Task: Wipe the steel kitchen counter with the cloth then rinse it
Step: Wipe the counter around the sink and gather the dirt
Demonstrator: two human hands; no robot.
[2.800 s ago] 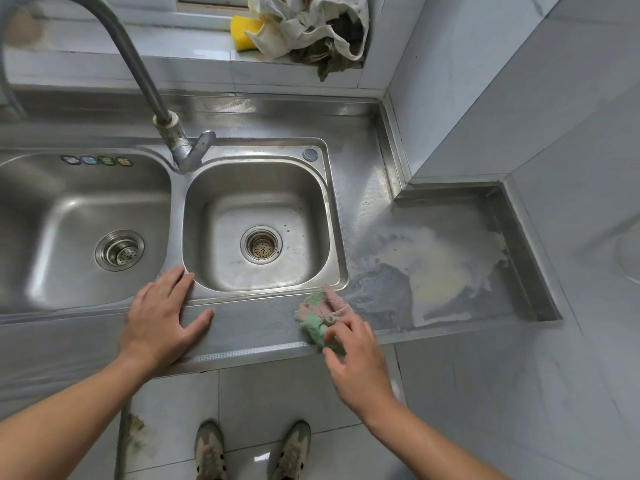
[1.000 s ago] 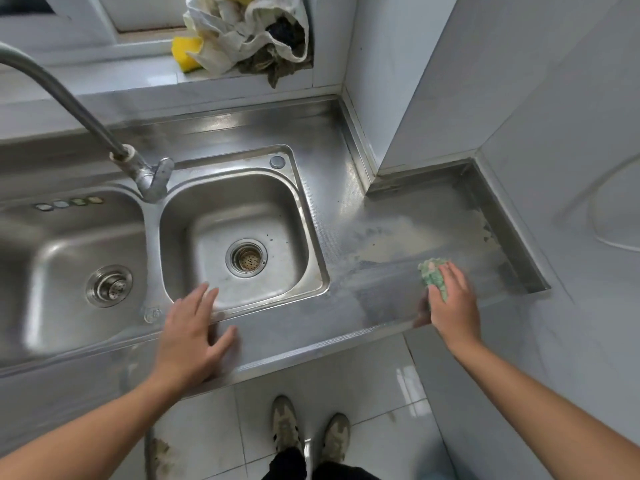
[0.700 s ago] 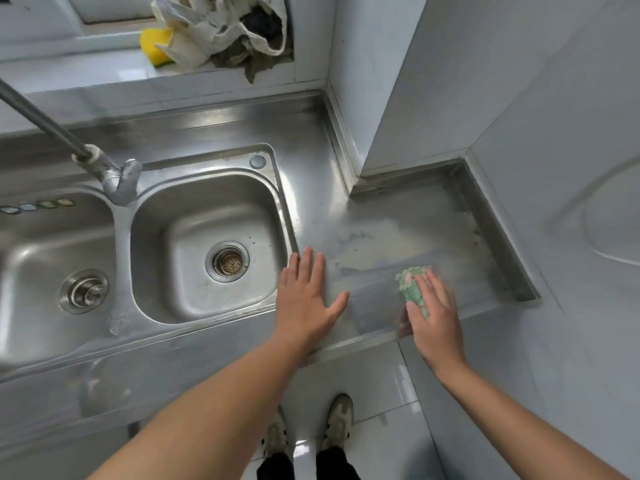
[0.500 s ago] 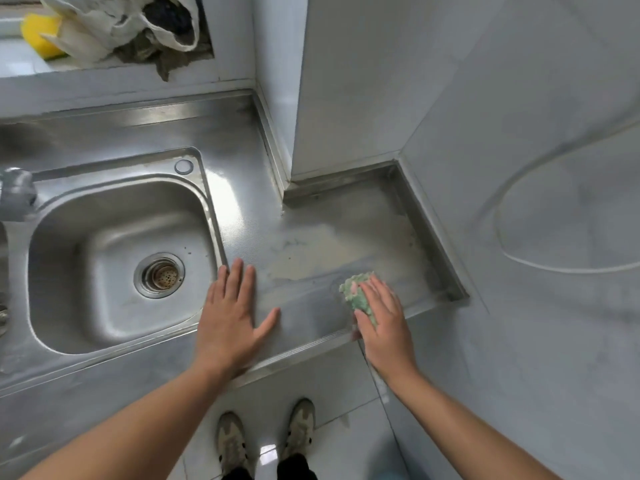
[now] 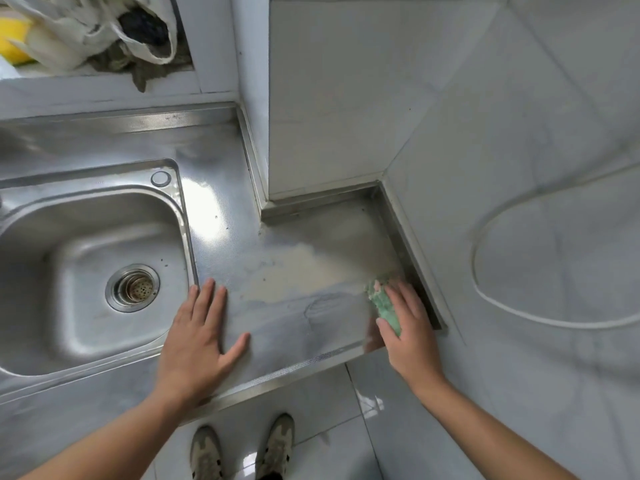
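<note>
The steel counter point(image 5: 214, 216) runs right of the sink basin point(image 5: 83, 278) into a tiled corner. A pale whitish smear point(image 5: 298, 271) covers its middle. My right hand point(image 5: 408, 327) presses a small green and pink cloth point(image 5: 382, 301) flat on the counter at its far right end, beside the raised steel rim point(image 5: 415, 268). Most of the cloth is hidden under my fingers. My left hand point(image 5: 199, 344) lies flat with fingers spread on the counter near the front edge, just right of the basin, holding nothing.
Grey tiled walls point(image 5: 346, 98) box in the counter's right end. A heap of white and dark rags point(image 5: 104, 32) and a yellow sponge point(image 5: 14, 46) lie on the window ledge at the back left. Below the front edge are floor tiles and my shoes point(image 5: 242, 452).
My right hand has slid the cloth along the counter to its right end. My left hand moved from the basin's front rim to the counter right of the basin. The view swung right.
</note>
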